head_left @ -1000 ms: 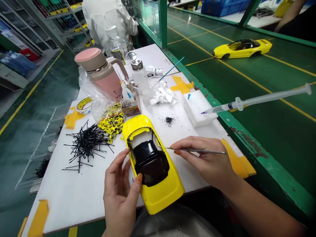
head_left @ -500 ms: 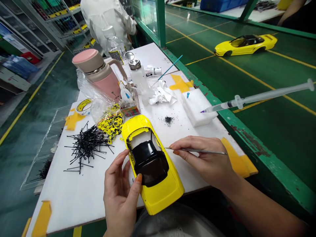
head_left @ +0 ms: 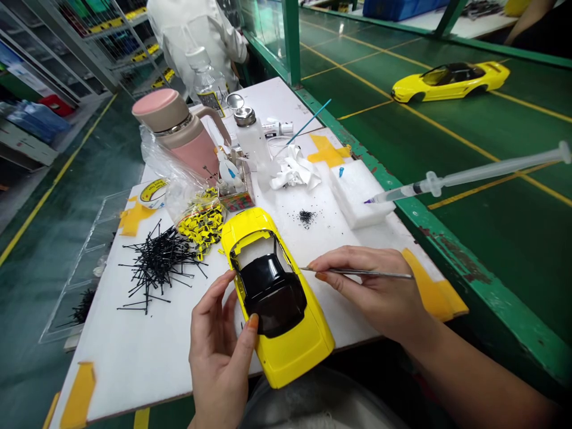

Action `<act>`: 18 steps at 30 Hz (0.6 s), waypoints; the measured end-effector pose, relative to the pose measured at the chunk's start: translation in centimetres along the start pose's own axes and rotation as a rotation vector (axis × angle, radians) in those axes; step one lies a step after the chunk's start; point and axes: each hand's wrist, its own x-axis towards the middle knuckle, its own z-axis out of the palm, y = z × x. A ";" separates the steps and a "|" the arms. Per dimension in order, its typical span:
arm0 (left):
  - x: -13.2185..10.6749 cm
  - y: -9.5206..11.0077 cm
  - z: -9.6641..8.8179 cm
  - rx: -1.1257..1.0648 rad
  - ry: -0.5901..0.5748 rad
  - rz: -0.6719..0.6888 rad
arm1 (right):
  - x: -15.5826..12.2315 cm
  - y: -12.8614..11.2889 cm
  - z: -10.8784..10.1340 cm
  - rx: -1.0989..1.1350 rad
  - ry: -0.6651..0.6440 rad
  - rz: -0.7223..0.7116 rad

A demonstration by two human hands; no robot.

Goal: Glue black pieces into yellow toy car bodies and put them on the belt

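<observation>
Our left hand (head_left: 218, 351) grips the toy car shell (head_left: 300, 357), black roof (head_left: 267, 273) on, our right hand (head_left: 382, 298) pinches a metal pick (head_left: 393, 274), and black sticks (head_left: 158, 256) lie loose, middle left.

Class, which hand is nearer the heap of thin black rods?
The left hand, just right of the heap; the right hand is farther right, beyond the glossy yellow model car.

On my feed I see a model car shell (head_left: 292, 348) in smooth, glossy yellow plastic; its black roof (head_left: 267, 271) gleams with sharp reflections; the slim pointed tool (head_left: 346, 271) looks like shiny metal; I make out a matt white foam block (head_left: 357, 202), a translucent plastic syringe (head_left: 473, 177), crumpled paper tissue (head_left: 295, 171), a crinkled clear plastic bag (head_left: 155, 156) and a chipped, painted green rail (head_left: 473, 273).
</observation>
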 end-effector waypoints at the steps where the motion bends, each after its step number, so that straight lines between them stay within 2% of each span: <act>1: 0.0 0.0 0.0 0.001 0.001 -0.002 | 0.0 0.0 0.0 -0.003 -0.001 -0.001; 9: 0.0 0.1 0.0 0.002 0.002 -0.007 | -0.1 0.1 0.0 -0.028 0.009 -0.008; 18: 0.0 0.1 0.0 0.005 0.001 -0.008 | 0.1 -0.3 0.1 -0.043 0.065 0.056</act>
